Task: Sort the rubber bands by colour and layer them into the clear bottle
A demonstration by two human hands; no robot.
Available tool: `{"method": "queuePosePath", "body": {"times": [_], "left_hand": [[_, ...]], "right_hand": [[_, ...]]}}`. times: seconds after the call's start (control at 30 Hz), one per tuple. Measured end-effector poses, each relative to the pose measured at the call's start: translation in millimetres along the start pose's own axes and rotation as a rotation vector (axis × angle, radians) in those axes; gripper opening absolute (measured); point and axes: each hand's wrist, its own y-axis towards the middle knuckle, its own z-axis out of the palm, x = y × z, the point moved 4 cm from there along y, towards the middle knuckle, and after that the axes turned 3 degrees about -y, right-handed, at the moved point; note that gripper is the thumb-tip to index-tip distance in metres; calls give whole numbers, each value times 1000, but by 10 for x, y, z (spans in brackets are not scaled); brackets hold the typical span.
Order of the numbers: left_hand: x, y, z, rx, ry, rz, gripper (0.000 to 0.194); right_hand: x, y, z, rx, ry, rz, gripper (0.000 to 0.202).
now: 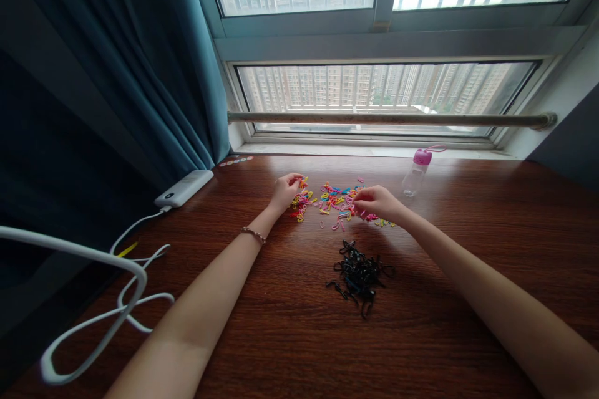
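Small colourful bands (333,200) lie scattered in a loose pile on the brown wooden table (262,336). My left hand (284,192) is at the pile's left end, its fingers pinched together around something too small to make out. My right hand (378,202) reaches over the right part of the pile, fingertips together on or just above pink bands; what they hold is hidden. Nearer to me, below the colourful pile, sits a heap of black bands (360,271), touched by neither hand.
A clear bottle with a pink lid (422,158) stands at the back right. On the left are a white power bank (185,188) and a looped white cable (93,255), beside a blue curtain (187,75). A window with a metal rail (388,118) rises behind the table.
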Motion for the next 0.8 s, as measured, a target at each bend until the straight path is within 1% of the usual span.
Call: {"method": "queuePosePath", "body": {"times": [0.03, 0.1, 0.17, 0.27, 0.37, 0.43, 0.53, 0.63, 0.7, 0.73, 0.8], "left_hand": [[9, -5, 6, 7, -21, -3, 24], [17, -19, 17, 18, -37, 2, 23], [9, -34, 30, 39, -26, 18, 24], [-24, -52, 34, 70, -23, 49, 26], [-57, -58, -2, 47, -33, 66, 25], [-64, -60, -32, 26, -45, 64, 25], [-46, -63, -63, 8, -69, 61, 24], [-6, -64, -63, 9, -4, 79, 26], [16, -66, -54, 2, 101, 106, 26], [23, -69, -48, -1, 150, 120, 25], [28, -81, -33, -2, 212, 135, 23]], "right_hand": [[5, 40, 15, -69, -103, -46, 13], [37, 136, 70, -176, -312, -125, 14], [85, 257, 160, -218, -478, -185, 19], [138, 475, 330, -196, -659, -229, 25], [140, 662, 513, -130, -779, -210, 32], [151, 717, 624, -112, -808, -214, 36], [228, 656, 764, -89, -789, -307, 36], [341, 460, 841, 10, -725, -484, 28], [374, 317, 806, 72, -705, -556, 23], [367, 259, 754, 81, -713, -559, 21], [309, 177, 585, 38, -750, -503, 20]]}}
